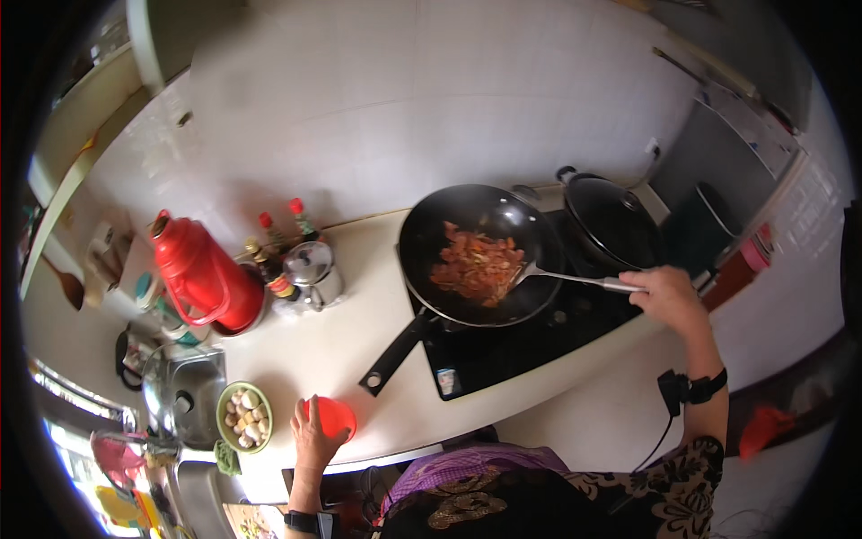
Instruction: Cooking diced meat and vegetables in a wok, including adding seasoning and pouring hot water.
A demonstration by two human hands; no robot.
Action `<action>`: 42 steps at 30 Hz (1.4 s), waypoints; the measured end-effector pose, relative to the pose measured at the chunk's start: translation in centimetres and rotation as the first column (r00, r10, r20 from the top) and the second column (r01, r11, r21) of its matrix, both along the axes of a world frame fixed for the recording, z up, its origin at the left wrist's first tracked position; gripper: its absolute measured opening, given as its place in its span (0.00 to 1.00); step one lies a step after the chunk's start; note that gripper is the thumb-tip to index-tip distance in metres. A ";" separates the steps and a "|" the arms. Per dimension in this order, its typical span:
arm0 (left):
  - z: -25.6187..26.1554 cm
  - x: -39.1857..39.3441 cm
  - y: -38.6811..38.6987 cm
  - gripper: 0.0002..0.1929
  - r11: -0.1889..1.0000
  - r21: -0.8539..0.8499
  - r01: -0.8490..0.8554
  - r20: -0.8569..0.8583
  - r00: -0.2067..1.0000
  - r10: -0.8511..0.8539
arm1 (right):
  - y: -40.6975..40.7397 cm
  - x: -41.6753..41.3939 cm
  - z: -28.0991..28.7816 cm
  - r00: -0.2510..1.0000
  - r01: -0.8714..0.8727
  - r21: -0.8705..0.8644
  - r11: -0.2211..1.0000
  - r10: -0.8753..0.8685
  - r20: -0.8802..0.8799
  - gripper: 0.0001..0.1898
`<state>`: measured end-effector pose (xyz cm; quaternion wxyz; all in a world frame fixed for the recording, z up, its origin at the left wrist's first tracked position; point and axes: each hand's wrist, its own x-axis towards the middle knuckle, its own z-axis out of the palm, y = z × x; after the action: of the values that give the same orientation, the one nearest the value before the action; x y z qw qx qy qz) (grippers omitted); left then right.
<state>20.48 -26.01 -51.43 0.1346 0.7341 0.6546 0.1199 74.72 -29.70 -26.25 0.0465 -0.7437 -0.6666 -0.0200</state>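
Note:
My right hand (667,296) is closed around the handle of a metal spatula (572,277). The spatula's blade rests in sliced meat (475,263) inside a black wok (417,236) on the black glass cooktop (498,364). The wok's long handle points toward the lower left. My left hand (315,434) grips a red plastic bowl (333,418) by its rim at the counter's front edge. Left of that hand stands a green-rimmed bowl (220,407) of whole pale mushrooms or similar pieces (247,418).
A lidded black pot (609,215) sits at the cooktop's back right. Toward the back left stand a red thermos (209,276), sauce bottles (273,273) and a metal lidded pitcher (315,273). A steel sink (202,397) and green cloth (227,458) lie left.

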 end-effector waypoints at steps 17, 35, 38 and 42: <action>26.4 -15.8 25.4 0.39 0.537 0.696 -0.477 0.188 0.842 0.506 | 2.9 -3.7 -7.5 0.926 0.169 0.080 0.982 -0.130 -0.355 0.20; 20.1 -21.5 38.6 0.44 0.640 0.652 -0.406 -0.039 0.825 0.564 | -0.2 -6.0 -2.9 0.991 0.076 0.122 0.990 -0.088 0.102 0.17; 19.4 -17.2 37.0 0.39 0.585 0.704 -0.403 0.009 0.828 0.560 | 1.1 -5.1 -8.0 0.990 0.130 0.168 0.977 -0.120 -0.069 0.17; 18.1 -12.5 30.0 0.26 0.506 0.862 -0.001 -0.050 0.995 0.087 | 3.6 -4.5 -11.1 0.961 0.173 0.239 0.956 -0.110 -0.254 0.17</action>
<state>7.93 4.04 -33.38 -0.2788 0.6917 0.5323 0.4005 70.21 -26.09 -37.32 0.2212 -0.7742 -0.5926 -0.0208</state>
